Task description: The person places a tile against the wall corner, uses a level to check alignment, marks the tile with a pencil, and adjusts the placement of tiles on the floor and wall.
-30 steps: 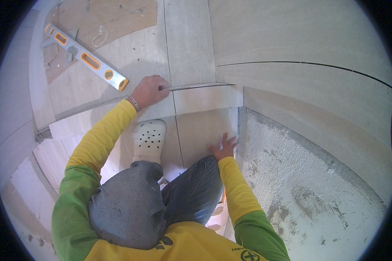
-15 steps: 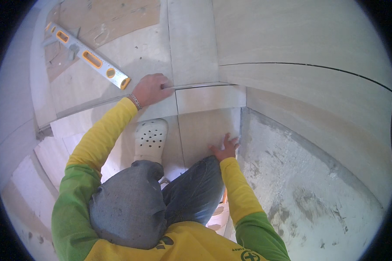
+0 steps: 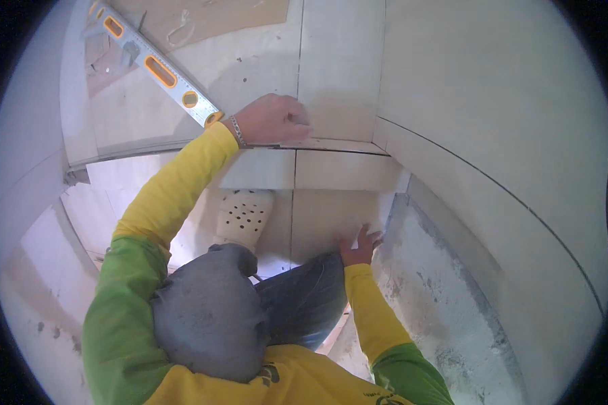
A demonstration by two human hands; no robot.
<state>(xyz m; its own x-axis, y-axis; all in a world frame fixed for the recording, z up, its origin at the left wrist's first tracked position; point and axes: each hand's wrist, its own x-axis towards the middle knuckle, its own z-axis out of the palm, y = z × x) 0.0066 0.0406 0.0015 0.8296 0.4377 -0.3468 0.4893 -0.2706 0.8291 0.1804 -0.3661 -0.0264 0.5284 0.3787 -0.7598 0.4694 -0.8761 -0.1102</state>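
My left hand (image 3: 271, 120) is closed, fingers curled, over the front edge of the upper step. Anything inside it is hidden. A thin strip (image 3: 348, 145) runs along that edge to its right. Lower down, my right hand (image 3: 359, 246) has its fingers spread on the lower step's floor tile (image 3: 331, 209), close to the side wall. It appears to hold nothing. Between the two levels stands a pale riser tile (image 3: 348, 169). My foot, in a white perforated clog (image 3: 244, 214), rests on the lower tile left of my right hand.
A spirit level (image 3: 161, 71) with orange-rimmed windows lies diagonally on the upper floor, its near end close to my left wrist. Behind it is a brown sheet (image 3: 216, 23). Large tiles (image 3: 479, 74) cover the right wall above a rough grey-white surface (image 3: 439, 290).
The view has shifted, so most of the scene sits farther right and the step slightly lower. My left hand has moved right along the step edge, its fingers more curled. My right hand stays spread.
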